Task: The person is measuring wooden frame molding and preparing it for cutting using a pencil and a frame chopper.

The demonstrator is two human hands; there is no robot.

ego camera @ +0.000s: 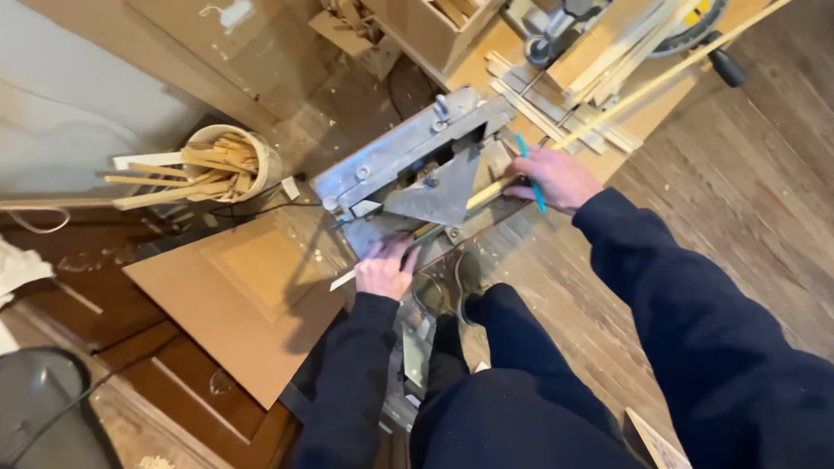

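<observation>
A long pale wooden strip (670, 73) runs from the upper right corner down into the metal mitre cutter (424, 169), between both hands. The right hand (552, 178) grips the strip at the machine's right edge, a blue pencil (529, 170) between its fingers. The left hand (386, 268) presses a short white-tipped strip end (343, 280) at the machine's front edge. The strip's middle is hidden under the triangular guard.
</observation>
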